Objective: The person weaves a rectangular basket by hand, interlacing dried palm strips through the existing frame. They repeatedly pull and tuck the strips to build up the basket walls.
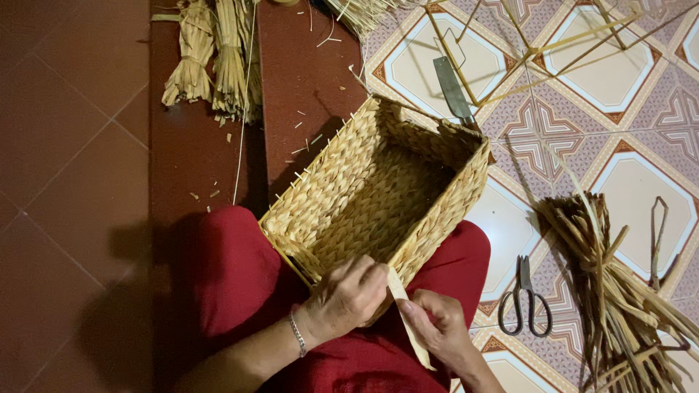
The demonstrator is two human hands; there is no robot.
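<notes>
we see the woven basket resting on the red-clad lap, long axis running up and right away from us, its near rim right at the hands. left hand is closed, pinching the rim at the near corner. right hand is closed around a flat pale strip, just right of the left hand, strip angled down-right. black scissors lie on the tiled floor to the right, near a bundle of dried stalks.

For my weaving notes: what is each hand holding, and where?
Right hand pinches a flat straw strip near its upper end; left hand grips the woven basket at its near rim.
</notes>
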